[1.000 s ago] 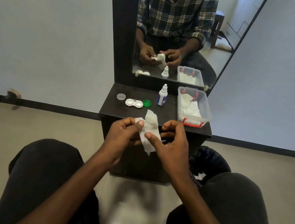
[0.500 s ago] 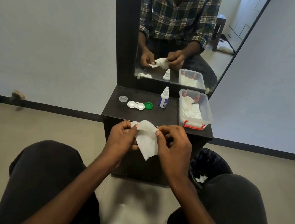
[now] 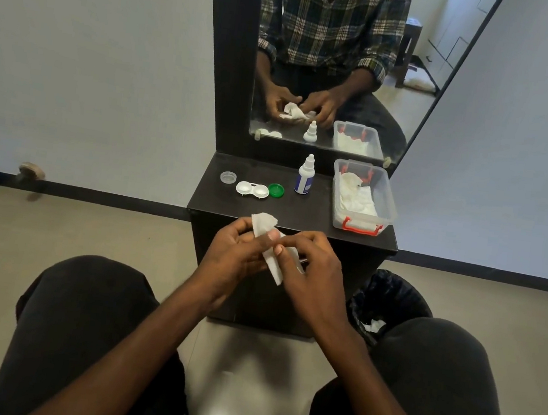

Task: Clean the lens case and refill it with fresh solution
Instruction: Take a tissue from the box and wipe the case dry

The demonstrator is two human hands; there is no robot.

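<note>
A white tissue (image 3: pixel 263 224) is pinched between my left hand (image 3: pixel 237 254) and my right hand (image 3: pixel 311 269), just in front of the dark shelf (image 3: pixel 313 214). Something thin and dark shows under my right fingers; I cannot tell what it is. The white lens case (image 3: pixel 251 189) lies uncapped on the shelf with a green cap (image 3: pixel 275 190) at its right and a clear cap (image 3: pixel 228 177) at its left. The solution bottle (image 3: pixel 304 180) stands upright, capped, right of the green cap.
A clear plastic box (image 3: pixel 387 200) with red clips holds white tissues at the shelf's right end. A mirror (image 3: pixel 335 59) rises behind the shelf. A black-lined bin (image 3: pixel 389 299) with a used tissue stands below right, by my right knee.
Both hands have kept working the tissue, folding it narrower between the fingers. The items on the shelf have not moved.
</note>
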